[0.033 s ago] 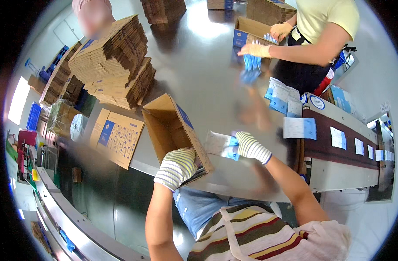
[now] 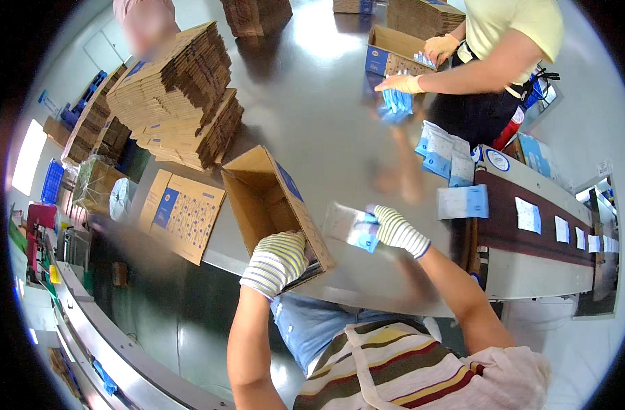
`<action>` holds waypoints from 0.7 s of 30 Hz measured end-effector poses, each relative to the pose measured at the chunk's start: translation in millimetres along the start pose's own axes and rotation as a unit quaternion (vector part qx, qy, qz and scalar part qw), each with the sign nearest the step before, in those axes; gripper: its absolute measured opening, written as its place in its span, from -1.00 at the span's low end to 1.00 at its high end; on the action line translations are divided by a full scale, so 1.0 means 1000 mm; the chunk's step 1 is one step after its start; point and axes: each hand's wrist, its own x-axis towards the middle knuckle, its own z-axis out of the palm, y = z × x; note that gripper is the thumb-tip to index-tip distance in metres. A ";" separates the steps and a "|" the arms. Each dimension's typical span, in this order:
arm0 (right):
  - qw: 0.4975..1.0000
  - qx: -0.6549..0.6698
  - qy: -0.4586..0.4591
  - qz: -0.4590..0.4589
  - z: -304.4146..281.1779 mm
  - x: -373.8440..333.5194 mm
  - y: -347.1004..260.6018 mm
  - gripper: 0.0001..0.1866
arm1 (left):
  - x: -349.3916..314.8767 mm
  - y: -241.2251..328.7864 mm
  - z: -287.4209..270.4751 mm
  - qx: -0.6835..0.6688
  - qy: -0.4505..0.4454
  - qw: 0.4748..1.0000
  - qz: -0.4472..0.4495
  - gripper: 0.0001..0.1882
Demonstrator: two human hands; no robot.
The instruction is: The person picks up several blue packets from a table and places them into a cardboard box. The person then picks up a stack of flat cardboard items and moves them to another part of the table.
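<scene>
An open cardboard box (image 2: pixel 254 181) with a blue panel stands tilted on the near edge of the metal table. My left hand (image 2: pixel 280 263), in a striped knit glove, is closed at the box's near end, its fingertips hidden inside. To the right, my right hand (image 2: pixel 396 231), gloved the same way, grips a flat white-and-blue packet (image 2: pixel 360 231) by its blue end, just above the table. Another such packet (image 2: pixel 463 203) juts over the belt's end beyond that hand. Several more packets (image 2: pixel 446 152) lie overlapped farther back.
A conveyor belt (image 2: pixel 504 229) on the right carries several spaced packets. Tall stacks of flattened cartons (image 2: pixel 172 89) stand at left, near a flat carton (image 2: pixel 182 213). Across the table, a co-worker in orange gloves handles blue packets (image 2: pixel 397 102) beside an open box (image 2: pixel 401 49).
The packets on the belt have shifted left. My right hand has edged slightly right with its packet. The co-worker's packets have moved slightly; my left hand stays at the box.
</scene>
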 end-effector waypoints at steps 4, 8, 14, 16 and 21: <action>0.916 0.366 -0.063 0.154 -0.017 -0.025 -0.022 -0.62 | -0.010 -0.003 -0.001 0.002 0.007 1.000 -0.012 -0.69; 0.915 0.383 0.001 0.125 -0.042 -0.050 -0.054 -0.66 | -0.005 -0.005 0.003 0.002 0.020 1.000 0.004 -0.68; 0.968 0.241 0.046 0.053 -0.072 -0.071 -0.083 -0.64 | -0.004 -0.005 0.002 0.003 0.004 1.000 -0.004 -0.66; 0.972 0.221 0.060 0.058 -0.074 -0.079 -0.085 -0.62 | -0.006 -0.004 0.002 -0.004 0.022 1.000 0.000 -0.66; 0.978 0.192 0.079 0.008 -0.080 -0.085 -0.092 -0.60 | -0.006 -0.007 0.005 -0.007 0.038 0.999 0.003 -0.65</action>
